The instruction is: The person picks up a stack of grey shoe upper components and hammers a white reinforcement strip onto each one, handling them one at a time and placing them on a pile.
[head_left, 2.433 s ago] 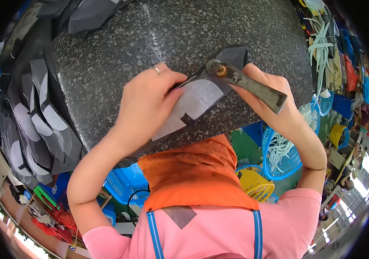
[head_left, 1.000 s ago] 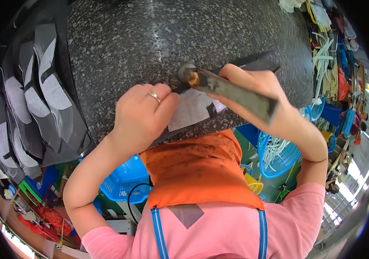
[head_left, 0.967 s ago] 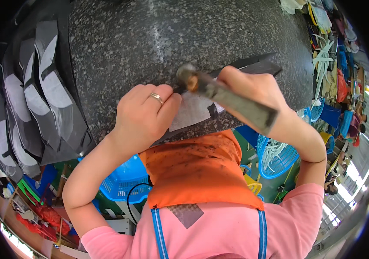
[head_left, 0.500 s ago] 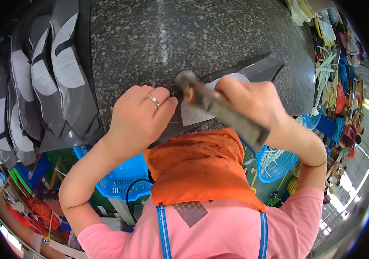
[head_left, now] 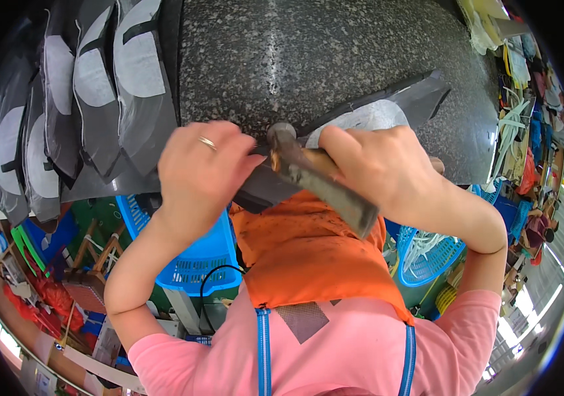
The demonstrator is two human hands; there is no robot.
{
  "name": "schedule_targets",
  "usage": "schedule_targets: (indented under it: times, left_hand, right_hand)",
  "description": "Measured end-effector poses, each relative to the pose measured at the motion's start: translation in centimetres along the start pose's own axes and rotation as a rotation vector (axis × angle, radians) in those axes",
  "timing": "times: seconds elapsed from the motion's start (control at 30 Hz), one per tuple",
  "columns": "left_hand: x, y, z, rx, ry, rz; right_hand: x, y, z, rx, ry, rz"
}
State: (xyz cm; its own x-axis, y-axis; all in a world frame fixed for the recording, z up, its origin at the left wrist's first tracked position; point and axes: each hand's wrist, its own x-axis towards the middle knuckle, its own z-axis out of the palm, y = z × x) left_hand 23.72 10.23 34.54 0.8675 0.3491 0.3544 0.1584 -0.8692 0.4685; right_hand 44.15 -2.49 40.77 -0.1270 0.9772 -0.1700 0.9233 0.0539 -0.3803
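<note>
My right hand (head_left: pixel 394 165) is closed round the wooden handle of a hammer (head_left: pixel 325 188). The hammer's worn metal head slants across the front of the table, its round face close to my left thumb. Under it lies a black sheet piece (head_left: pixel 421 99) with a pale grey patch (head_left: pixel 368 117), partly covered by my right hand. My left hand (head_left: pixel 196 175), with a ring on one finger, is curled at the piece's left end. Its fingers are slightly blurred and their tips are hidden.
The speckled dark stone tabletop (head_left: pixel 341 49) spreads ahead. Several similar black pieces with pale patches (head_left: pixel 140 66) overlap at its left. Below the front edge are a blue basket (head_left: pixel 196 267) and another blue basket (head_left: pixel 430 257) holding pale strips. An orange apron (head_left: pixel 315 257) covers my lap.
The view has shifted, so the table and stacked pieces sit farther right. Relative to the table, the hammer has moved left and nearer to me. My left hand has shifted slightly, its fingers now blurred.
</note>
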Motion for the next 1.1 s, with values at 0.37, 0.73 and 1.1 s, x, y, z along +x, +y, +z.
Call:
schedule_targets:
  times: [0.37, 0.73, 1.1]
  left_hand:
    - [-1.5, 0.5, 0.7, 0.189, 0.100, 0.179]
    - [6.1, 6.5, 4.7, -0.031, -0.144, -0.014]
    - [23.5, -3.7, 3.3, 0.589, 0.561, -0.029]
  right_hand:
    - [1.1, 0.3, 0.1, 0.164, -0.031, -0.004]
    - [-4.0, 5.2, 0.2, 0.544, 0.926, 0.472]
    - [-6.5, 10.2, 2.9, 0.653, 1.331, 0.481]
